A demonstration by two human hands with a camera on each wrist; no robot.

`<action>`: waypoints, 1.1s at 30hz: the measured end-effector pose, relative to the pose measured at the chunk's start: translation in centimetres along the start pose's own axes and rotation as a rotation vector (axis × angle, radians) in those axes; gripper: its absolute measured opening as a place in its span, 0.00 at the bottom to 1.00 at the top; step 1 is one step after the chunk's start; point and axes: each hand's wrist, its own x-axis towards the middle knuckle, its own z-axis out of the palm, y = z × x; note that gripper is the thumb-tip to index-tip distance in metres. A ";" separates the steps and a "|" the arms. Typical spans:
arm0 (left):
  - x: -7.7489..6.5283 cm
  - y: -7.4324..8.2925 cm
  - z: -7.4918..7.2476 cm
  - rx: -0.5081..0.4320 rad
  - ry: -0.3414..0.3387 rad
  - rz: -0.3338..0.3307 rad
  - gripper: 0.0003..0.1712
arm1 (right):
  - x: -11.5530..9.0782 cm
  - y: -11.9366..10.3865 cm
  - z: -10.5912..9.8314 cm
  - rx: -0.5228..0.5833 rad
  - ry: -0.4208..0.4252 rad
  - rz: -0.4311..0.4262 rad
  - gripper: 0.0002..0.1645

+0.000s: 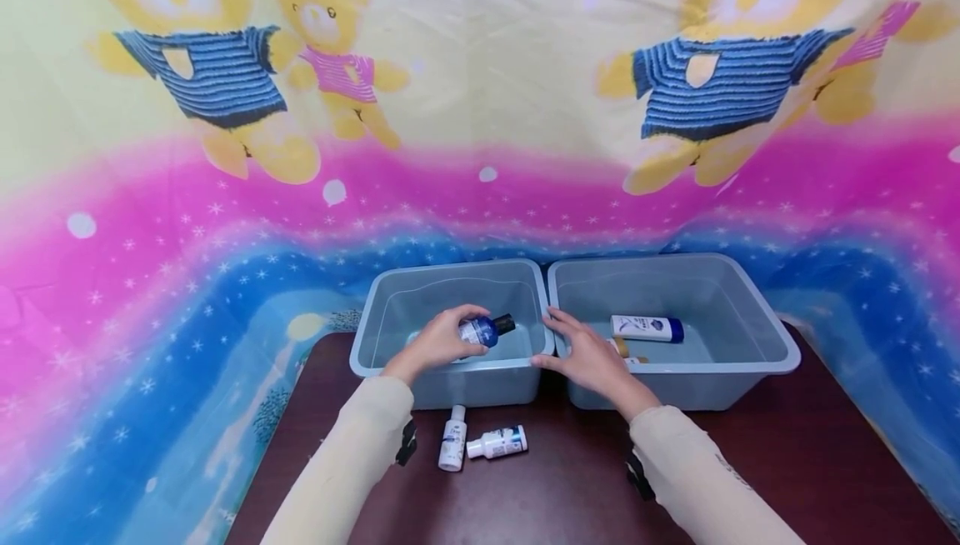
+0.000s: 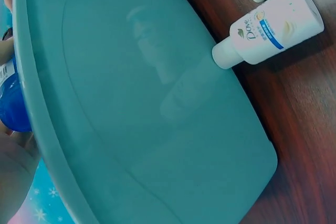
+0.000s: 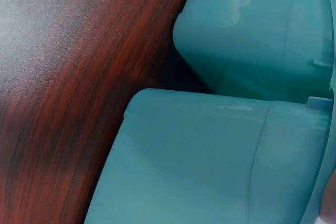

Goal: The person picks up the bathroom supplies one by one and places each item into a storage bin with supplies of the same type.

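Observation:
My left hand (image 1: 438, 338) grips a small blue bottle (image 1: 480, 331) with a black cap, over the left grey bin (image 1: 450, 367). The bottle lies tilted on its side, its cap toward the right; in the left wrist view only part of its blue body (image 2: 13, 108) shows past the rim. My right hand (image 1: 592, 359) has its fingers spread at the near left corner of the right grey bin (image 1: 690, 387), fingertips by the two adjoining rims. Inside that bin lie a white bottle with a blue cap (image 1: 643, 328) and something with golden-brown parts (image 1: 621, 347), partly hidden by the hand.
A white Dove bottle (image 1: 452, 441) and a second white bottle (image 1: 500, 442) lie on the dark wooden table (image 1: 570, 487) before the left bin. Behind the bins hangs a cloth printed with bears (image 1: 480, 112).

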 end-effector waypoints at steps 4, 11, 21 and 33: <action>0.5 -0.2 0.2 0.002 -0.014 -0.004 0.32 | 0.0 0.1 -0.1 -0.005 -0.004 0.002 0.52; 1.7 -0.1 0.5 0.009 -0.043 -0.016 0.33 | 0.2 0.2 -0.4 -0.026 0.004 -0.005 0.52; 2.3 -0.4 1.2 0.001 -0.080 -0.056 0.32 | -0.1 0.4 -0.1 -0.008 0.004 -0.011 0.51; 3.2 -1.0 1.4 -0.001 -0.119 -0.142 0.31 | 0.1 -0.1 -0.1 -0.014 0.004 -0.014 0.51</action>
